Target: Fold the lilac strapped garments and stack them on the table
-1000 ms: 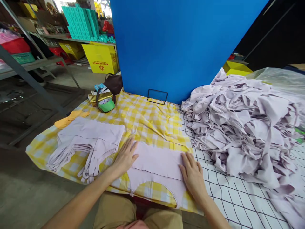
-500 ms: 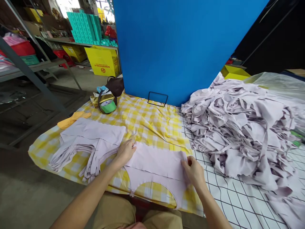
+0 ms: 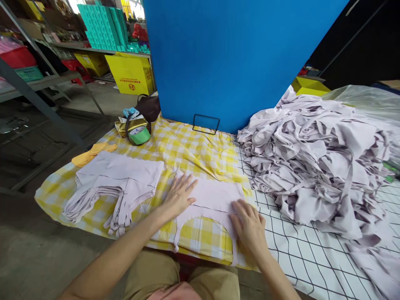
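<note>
At 12 o'clock on my feed, a blue board [image 3: 237, 58] closes off the far side. Below it a yellow checked cloth [image 3: 200, 154] is spread, I judge to keep the work clean. At 3 o'clock I have a loose fabric heap [image 3: 321, 166], handy for the right side. At 8 o'clock a stack [image 3: 118, 171] lies with edges matched and straps toward the person, which I take as keeping layers aligned. The cloth piece [image 3: 215, 193] sits flat at 6 o'clock, straps pointing the same way. At 10 o'clock I see a yellow box [image 3: 133, 79], and nearer 9 a green basket [image 3: 29, 73] beneath a red bundle [image 3: 20, 58]; the view is too poor to say what either holds. The left hand [image 3: 179, 198] spreads open on the piece's left end; the right hand [image 3: 248, 221], open and loosely bent, rests on its right, seemingly keeping it smooth. A tape roll [image 3: 139, 136] sits at 9 o'clock.
</note>
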`<act>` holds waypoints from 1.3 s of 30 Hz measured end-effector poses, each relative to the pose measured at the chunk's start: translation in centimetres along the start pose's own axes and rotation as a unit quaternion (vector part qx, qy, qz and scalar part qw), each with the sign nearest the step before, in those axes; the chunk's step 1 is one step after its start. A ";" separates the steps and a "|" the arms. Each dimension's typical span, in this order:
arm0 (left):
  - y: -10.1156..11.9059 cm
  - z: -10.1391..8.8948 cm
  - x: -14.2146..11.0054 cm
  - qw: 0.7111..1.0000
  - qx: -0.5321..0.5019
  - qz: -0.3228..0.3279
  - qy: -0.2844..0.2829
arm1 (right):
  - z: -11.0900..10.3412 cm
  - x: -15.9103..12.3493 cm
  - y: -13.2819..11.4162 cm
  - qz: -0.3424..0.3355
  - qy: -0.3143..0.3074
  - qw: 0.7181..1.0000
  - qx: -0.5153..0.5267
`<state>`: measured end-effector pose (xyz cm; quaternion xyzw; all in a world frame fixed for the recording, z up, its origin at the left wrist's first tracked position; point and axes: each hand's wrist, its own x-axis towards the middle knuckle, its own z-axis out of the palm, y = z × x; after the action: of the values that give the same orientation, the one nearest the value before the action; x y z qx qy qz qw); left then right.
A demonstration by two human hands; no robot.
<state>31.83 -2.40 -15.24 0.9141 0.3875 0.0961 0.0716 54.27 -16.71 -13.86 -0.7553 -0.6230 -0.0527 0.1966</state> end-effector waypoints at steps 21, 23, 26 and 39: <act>9.5 2.7 0.8 0.960 -0.101 0.226 -0.127 | -0.7 -16.3 -4.9 0.402 -0.166 0.637 0.637; 9.6 2.3 0.8 0.960 -0.100 0.220 -0.139 | -1.1 -17.1 -4.9 0.398 -0.143 0.640 0.642; 9.7 1.9 0.8 0.961 -0.103 0.214 -0.144 | -1.6 -17.8 -4.7 0.394 -0.111 0.713 0.570; 9.5 2.6 0.9 0.960 -0.103 0.215 -0.148 | -5.5 -20.6 -0.4 0.063 -0.043 0.997 -0.026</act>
<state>39.63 -8.51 -15.67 0.9675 0.1553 0.0123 0.1993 50.26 -37.63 -15.38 -0.7998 -0.5801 -0.0238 0.1523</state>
